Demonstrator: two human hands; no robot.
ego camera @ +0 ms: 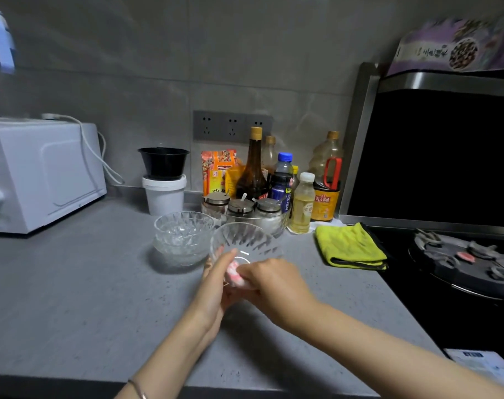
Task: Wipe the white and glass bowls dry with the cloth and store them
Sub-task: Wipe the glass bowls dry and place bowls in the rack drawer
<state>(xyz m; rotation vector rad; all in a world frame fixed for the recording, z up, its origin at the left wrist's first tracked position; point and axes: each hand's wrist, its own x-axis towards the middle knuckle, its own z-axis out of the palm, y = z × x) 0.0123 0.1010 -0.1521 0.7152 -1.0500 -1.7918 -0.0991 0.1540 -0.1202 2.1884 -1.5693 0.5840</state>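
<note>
The left hand (216,286) grips a cut-glass bowl (246,237) at its near rim, with the thumb over the edge and the fingers curled behind the wall. The bowl tilts toward the person over the grey speckled counter (86,298). The right hand (273,279) bunches a small pink-and-white cloth (233,272) in curled fingers and presses it inside the bowl. Just to the left stands a stack of matching ribbed glass bowls (184,237). Behind are three metal-lidded jars (240,207) and a crowd of bottles. One bottle with an orange label (324,204) bears Chinese characters, too small to read surely. A fluffy yellow towel (348,246) edged in black lies folded beside the black stove (460,263). At top right a purple bag (452,47) carries Chinese writing — blurred. A black bowl (163,162) sits on a white tub (164,197) near a white oven (43,174).
</note>
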